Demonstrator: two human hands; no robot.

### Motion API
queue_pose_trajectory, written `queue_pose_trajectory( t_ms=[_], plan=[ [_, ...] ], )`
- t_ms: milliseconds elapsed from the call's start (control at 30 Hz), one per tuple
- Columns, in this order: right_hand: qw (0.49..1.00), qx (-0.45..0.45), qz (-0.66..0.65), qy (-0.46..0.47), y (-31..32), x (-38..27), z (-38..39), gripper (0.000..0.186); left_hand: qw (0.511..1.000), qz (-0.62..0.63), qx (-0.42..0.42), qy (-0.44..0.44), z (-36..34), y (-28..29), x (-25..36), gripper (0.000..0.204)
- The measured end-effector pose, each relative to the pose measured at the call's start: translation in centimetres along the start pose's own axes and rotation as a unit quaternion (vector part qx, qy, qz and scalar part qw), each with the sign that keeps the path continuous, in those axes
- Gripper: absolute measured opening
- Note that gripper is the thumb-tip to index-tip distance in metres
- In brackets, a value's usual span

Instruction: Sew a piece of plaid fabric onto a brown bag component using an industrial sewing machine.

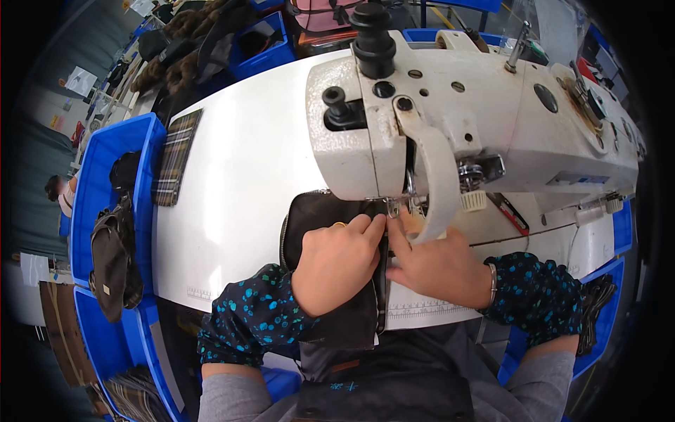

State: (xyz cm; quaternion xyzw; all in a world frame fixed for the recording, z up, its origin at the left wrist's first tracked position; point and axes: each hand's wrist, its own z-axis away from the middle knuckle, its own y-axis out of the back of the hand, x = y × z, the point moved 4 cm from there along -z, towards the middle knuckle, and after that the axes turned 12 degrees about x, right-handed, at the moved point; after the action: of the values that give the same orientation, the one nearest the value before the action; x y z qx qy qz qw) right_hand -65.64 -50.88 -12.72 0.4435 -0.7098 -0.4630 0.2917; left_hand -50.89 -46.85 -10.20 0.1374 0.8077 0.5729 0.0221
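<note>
A dark brown fabric piece [344,316] with a zipper along its curved edge lies on the sewing machine bed, its near end reaching my lap. My left hand [339,266] is closed on it, fingertips pressed down close to its right edge. My right hand [444,271] is at that same edge, index finger stretched toward the presser foot [394,207] and thumb apart from it. The fingertips of both hands nearly meet just in front of the needle area. The white sewing machine [450,105] stands over them, its curved lever hiding part of my right hand.
A folded plaid cloth [177,158] lies on the left of the white table [232,176]. Blue bins [148,211] with dark fabric pieces stand along the left edge; another bin [605,309] is at right. A red-and-black cutter [512,214] lies right of the needle.
</note>
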Motion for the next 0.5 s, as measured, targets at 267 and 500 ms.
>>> queue_pose_trajectory(
  t_ms=[267,500],
  plan=[
    [0.966,0.127,-0.046,0.219,1.2,-2.8,1.3,0.024,0.997,0.080,-0.002,0.017,0.2,-0.3,-0.5,0.019],
    [0.960,0.125,0.001,0.249,0.8,-3.6,1.7,0.026,0.992,0.125,-0.014,0.032,0.0,-0.6,-0.5,0.015]
  ],
)
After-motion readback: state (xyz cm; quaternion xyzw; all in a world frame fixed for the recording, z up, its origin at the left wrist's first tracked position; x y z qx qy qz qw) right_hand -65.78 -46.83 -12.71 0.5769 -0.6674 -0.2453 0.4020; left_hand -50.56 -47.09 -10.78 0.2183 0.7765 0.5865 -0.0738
